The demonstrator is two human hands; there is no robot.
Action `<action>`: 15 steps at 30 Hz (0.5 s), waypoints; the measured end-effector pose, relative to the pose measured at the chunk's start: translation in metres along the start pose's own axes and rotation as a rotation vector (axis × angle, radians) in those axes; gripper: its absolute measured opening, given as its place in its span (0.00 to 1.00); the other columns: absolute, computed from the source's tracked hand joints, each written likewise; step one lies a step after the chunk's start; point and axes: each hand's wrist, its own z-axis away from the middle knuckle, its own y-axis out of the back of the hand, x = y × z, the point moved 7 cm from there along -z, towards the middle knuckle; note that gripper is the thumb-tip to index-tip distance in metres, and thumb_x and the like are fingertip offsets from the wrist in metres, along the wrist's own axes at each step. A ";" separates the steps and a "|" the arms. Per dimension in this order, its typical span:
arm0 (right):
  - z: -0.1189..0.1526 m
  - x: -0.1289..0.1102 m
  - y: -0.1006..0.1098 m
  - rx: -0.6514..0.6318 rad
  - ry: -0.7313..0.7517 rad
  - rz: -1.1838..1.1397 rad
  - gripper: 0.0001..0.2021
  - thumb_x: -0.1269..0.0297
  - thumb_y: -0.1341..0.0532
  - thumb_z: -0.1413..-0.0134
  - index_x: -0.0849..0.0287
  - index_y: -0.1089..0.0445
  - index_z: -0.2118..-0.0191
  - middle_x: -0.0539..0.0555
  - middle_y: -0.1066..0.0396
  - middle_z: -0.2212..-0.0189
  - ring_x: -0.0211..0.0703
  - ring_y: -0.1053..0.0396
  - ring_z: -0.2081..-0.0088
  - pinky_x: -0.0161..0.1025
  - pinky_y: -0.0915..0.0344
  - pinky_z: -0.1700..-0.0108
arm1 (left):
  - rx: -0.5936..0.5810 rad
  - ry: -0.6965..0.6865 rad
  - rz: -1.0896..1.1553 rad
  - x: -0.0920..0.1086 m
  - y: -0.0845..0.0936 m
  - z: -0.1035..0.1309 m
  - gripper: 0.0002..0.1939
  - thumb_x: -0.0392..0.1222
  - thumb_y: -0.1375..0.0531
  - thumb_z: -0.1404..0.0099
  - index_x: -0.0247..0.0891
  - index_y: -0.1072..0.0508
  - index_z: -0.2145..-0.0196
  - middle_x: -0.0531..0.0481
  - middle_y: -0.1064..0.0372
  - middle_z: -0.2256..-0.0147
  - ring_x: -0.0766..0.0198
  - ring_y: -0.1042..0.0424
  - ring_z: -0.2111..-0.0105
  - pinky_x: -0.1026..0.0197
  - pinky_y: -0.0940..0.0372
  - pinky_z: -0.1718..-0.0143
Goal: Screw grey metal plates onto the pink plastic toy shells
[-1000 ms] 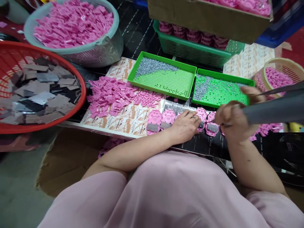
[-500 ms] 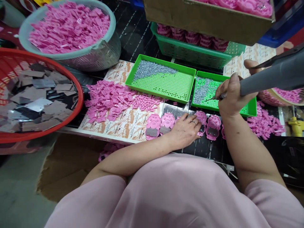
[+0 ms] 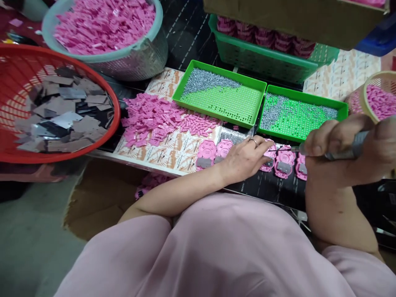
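My right hand point(image 3: 343, 148) is wrapped round a grey electric screwdriver point(image 3: 359, 144), its thin bit pointing left. The bit's tip is at a pink plastic casing point(image 3: 268, 164), by my left fingertips. My left hand point(image 3: 246, 159), with a ring on one finger, holds that casing between thumb and fingers and partly covers it. Other pink casings, each with a grey plate, lie in a row: one casing point(image 3: 206, 154) at the left end, another casing point(image 3: 284, 161) to the right of my left hand. Whether a screw sits on the bit is too small to tell.
Behind the row stand two green trays of small screws, a left tray point(image 3: 258, 117) and a right tray point(image 3: 343, 109). Loose pink parts point(image 3: 151, 119) are heaped at the left. A red basket point(image 3: 116, 109) holds grey plates. Farther back are a pale basket point(image 3: 157, 24) and a cardboard box point(image 3: 278, 20).
My right hand has brought the screwdriver from over the right screw tray down to the row of casings. My left hand's spread fingers have drawn together at one casing. The view has shifted slightly.
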 end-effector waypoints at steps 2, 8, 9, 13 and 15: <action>0.009 -0.003 -0.008 -0.042 -0.036 -0.010 0.26 0.53 0.40 0.45 0.58 0.49 0.86 0.46 0.57 0.90 0.31 0.48 0.88 0.33 0.51 0.89 | -0.037 0.022 0.015 -0.001 -0.004 0.001 0.13 0.44 0.43 0.30 0.34 0.29 0.52 0.45 0.29 0.56 0.60 0.27 0.57 0.58 0.31 0.55; 0.017 -0.003 -0.010 -0.025 -0.024 -0.024 0.26 0.52 0.39 0.46 0.57 0.48 0.87 0.46 0.57 0.90 0.32 0.50 0.89 0.36 0.53 0.90 | -0.069 0.008 0.025 0.000 -0.012 0.005 0.13 0.43 0.46 0.28 0.34 0.26 0.61 0.47 0.26 0.64 0.63 0.25 0.63 0.61 0.31 0.61; 0.018 -0.003 -0.009 -0.017 -0.028 -0.021 0.26 0.52 0.39 0.46 0.57 0.47 0.87 0.46 0.56 0.90 0.33 0.50 0.89 0.36 0.53 0.90 | -0.068 0.006 0.030 0.000 -0.012 0.005 0.13 0.43 0.47 0.28 0.34 0.25 0.61 0.47 0.26 0.64 0.63 0.25 0.63 0.62 0.32 0.62; 0.022 -0.004 -0.008 0.004 -0.042 -0.021 0.25 0.54 0.39 0.45 0.57 0.47 0.86 0.45 0.56 0.89 0.33 0.49 0.89 0.36 0.53 0.89 | -0.068 0.010 0.074 0.001 -0.014 0.007 0.12 0.42 0.46 0.28 0.35 0.24 0.60 0.48 0.25 0.63 0.64 0.25 0.63 0.63 0.32 0.62; 0.025 -0.004 -0.010 -0.038 -0.056 0.028 0.26 0.51 0.39 0.45 0.56 0.47 0.86 0.45 0.55 0.89 0.33 0.48 0.88 0.37 0.51 0.89 | -0.073 0.023 0.078 0.000 -0.014 0.007 0.12 0.42 0.46 0.29 0.35 0.24 0.61 0.49 0.24 0.64 0.63 0.25 0.63 0.63 0.33 0.63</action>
